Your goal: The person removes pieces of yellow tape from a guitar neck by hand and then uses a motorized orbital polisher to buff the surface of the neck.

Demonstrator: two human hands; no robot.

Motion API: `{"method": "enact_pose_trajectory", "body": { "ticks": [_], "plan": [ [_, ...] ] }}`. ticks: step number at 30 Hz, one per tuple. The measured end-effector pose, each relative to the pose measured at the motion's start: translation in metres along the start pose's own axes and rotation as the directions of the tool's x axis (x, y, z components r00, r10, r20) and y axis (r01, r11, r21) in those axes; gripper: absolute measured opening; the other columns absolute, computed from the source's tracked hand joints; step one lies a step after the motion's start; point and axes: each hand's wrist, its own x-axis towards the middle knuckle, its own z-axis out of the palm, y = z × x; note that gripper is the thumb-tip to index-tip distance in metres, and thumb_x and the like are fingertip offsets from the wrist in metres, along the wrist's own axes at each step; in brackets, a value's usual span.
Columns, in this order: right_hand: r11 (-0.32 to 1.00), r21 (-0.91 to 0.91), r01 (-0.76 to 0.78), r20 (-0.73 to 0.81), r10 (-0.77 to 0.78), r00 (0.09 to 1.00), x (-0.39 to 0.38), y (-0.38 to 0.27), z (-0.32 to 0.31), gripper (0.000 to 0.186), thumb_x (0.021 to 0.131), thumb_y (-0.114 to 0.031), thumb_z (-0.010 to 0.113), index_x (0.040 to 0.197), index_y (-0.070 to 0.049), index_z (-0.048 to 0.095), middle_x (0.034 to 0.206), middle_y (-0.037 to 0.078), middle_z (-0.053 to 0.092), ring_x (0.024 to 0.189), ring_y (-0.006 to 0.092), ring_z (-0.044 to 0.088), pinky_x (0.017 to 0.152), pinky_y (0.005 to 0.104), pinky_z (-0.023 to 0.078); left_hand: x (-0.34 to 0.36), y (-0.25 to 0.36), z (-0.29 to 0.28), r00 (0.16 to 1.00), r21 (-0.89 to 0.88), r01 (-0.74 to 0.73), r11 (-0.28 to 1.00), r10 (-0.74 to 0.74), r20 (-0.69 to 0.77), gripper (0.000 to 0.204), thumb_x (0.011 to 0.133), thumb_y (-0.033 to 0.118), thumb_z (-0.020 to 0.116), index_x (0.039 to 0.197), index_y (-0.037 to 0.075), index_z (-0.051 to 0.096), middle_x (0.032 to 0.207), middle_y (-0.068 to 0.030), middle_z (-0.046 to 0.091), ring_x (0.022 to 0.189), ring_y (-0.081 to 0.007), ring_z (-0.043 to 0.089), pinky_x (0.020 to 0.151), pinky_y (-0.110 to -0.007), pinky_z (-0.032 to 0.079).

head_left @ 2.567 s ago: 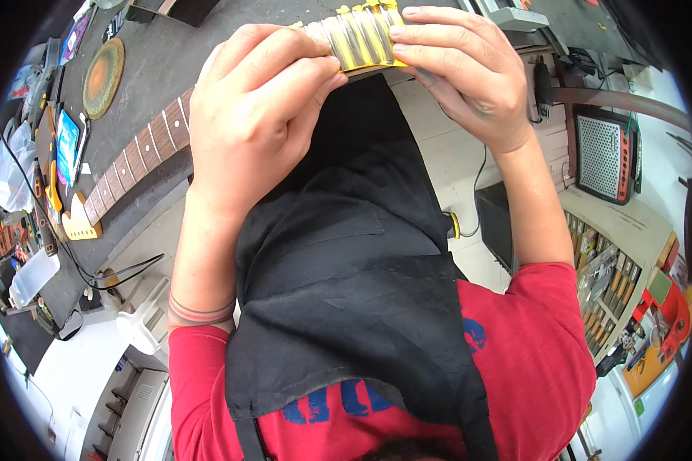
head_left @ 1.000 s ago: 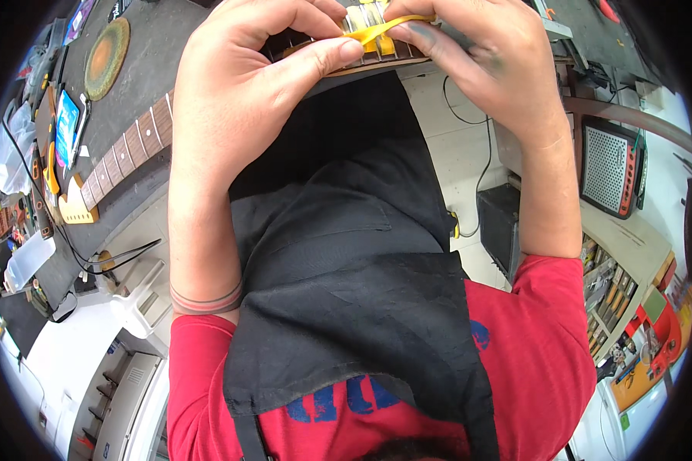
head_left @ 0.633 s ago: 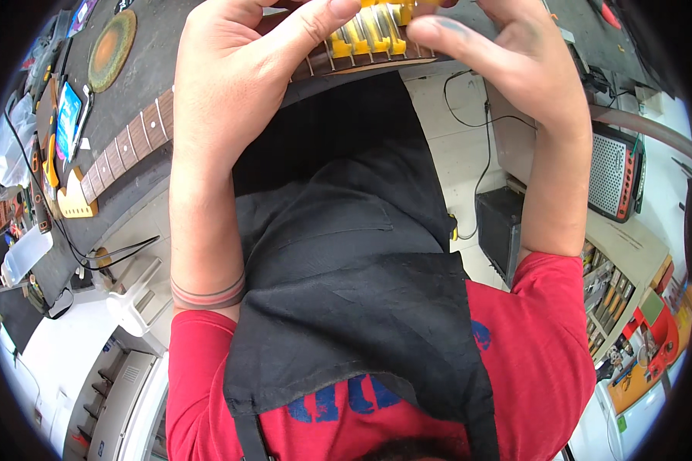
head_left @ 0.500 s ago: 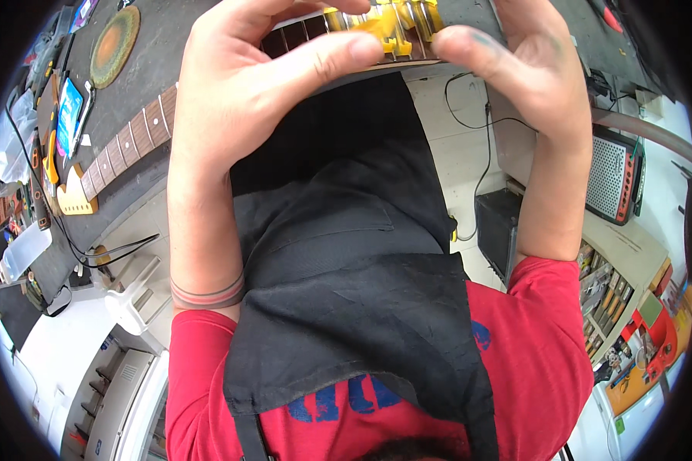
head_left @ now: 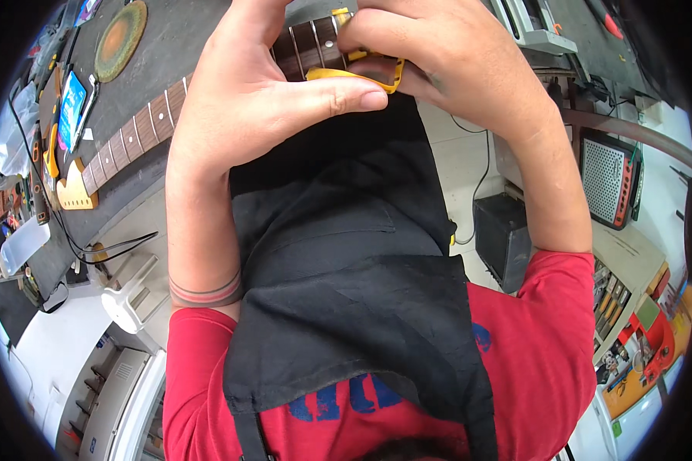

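A guitar neck (head_left: 134,136) with a dark fretboard lies along the near edge of the bench, its pale headstock (head_left: 77,190) at the left. It passes behind my left hand (head_left: 246,104) and shows again between both hands. My left thumb is stretched along the near side of the fretboard, close to a strip of yellow tape (head_left: 346,74); the other fingers are cut off at the top edge. My right hand (head_left: 438,58) has curled fingers closed at the fretboard, with a loop of that tape at them. Its fingertips are partly hidden.
A round brown-green disc (head_left: 121,40), a blue packet (head_left: 70,109) and orange-handled tools (head_left: 51,157) lie on the bench at left. A loose black cable hangs there. Right of me stand a black box (head_left: 501,240) and a speaker-like unit (head_left: 609,178).
My right hand has moved left over the neck, its fingers now curled at the tape. A yellow strip now stands away from the fretboard. My left hand has shifted slightly downward.
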Motion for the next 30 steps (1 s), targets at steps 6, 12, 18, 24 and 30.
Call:
{"method": "enact_pose_trajectory", "body": {
  "ticks": [6, 12, 18, 24, 30],
  "plan": [
    [0.995, 0.054, -0.082, 0.199, 0.07, 0.977, 0.013, 0.0, -0.007, 0.019, 0.085, -0.01, 0.078, 0.094, -0.009, 0.062, 0.094, 0.007, 0.067, 0.097, 0.029, 0.064, 0.089, 0.0409, 0.05, -0.004, 0.012, -0.009, 0.98, -0.235, 0.167, 0.958, -0.188, -0.067, 0.1, 0.078, 0.042, 0.098, 0.155, 0.002, 0.049, 0.154, -0.0115, 0.055, 0.15, -0.0265, 0.049, 0.128, -0.043, 0.03],
    [0.999, 0.041, -0.022, 0.138, 0.017, 0.99, 0.018, 0.011, -0.005, 0.016, 0.086, -0.006, 0.075, 0.093, -0.007, 0.06, 0.088, 0.011, 0.064, 0.093, 0.0344, 0.064, 0.088, 0.045, 0.053, 0.0, 0.01, -0.011, 0.967, -0.352, 0.199, 0.914, -0.242, -0.081, 0.113, 0.094, 0.092, 0.054, 0.16, 0.0, 0.044, 0.156, -0.0138, 0.055, 0.15, -0.0261, 0.048, 0.126, -0.043, 0.034],
    [0.992, 0.073, -0.106, 0.178, 0.092, 0.98, 0.035, 0.019, -0.018, 0.016, 0.091, -0.012, 0.077, 0.097, -0.005, 0.064, 0.089, 0.014, 0.066, 0.092, 0.0381, 0.067, 0.086, 0.0468, 0.055, 0.004, 0.014, -0.005, 0.92, -0.515, 0.234, 0.824, -0.36, -0.158, 0.12, 0.094, 0.095, 0.045, 0.163, -0.004, 0.04, 0.155, -0.0183, 0.056, 0.151, -0.0279, 0.048, 0.128, -0.045, 0.036],
    [0.988, 0.072, -0.134, 0.124, 0.125, 0.984, 0.048, 0.037, -0.006, 0.021, 0.097, -0.018, 0.079, 0.104, 0.001, 0.071, 0.095, 0.016, 0.073, 0.089, 0.0402, 0.07, 0.082, 0.0448, 0.057, 0.001, 0.019, -0.012, 0.945, -0.632, 0.162, 0.758, -0.303, -0.122, 0.122, 0.094, 0.095, 0.044, 0.165, -0.005, 0.036, 0.159, -0.0198, 0.053, 0.153, -0.0278, 0.048, 0.129, -0.043, 0.036],
    [0.874, 0.319, -0.367, -0.119, 0.421, 0.899, 0.054, 0.046, -0.025, 0.017, 0.103, -0.015, 0.078, 0.102, 0.001, 0.073, 0.084, 0.006, 0.073, 0.077, 0.0149, 0.067, 0.069, 0.0305, 0.053, 0.027, 0.049, -0.007, 0.744, -0.75, 0.331, 0.573, -0.647, -0.166, 0.12, 0.096, 0.093, 0.045, 0.166, -0.003, 0.034, 0.159, -0.0188, 0.053, 0.152, -0.027, 0.049, 0.128, -0.043, 0.036]
  ]
}}
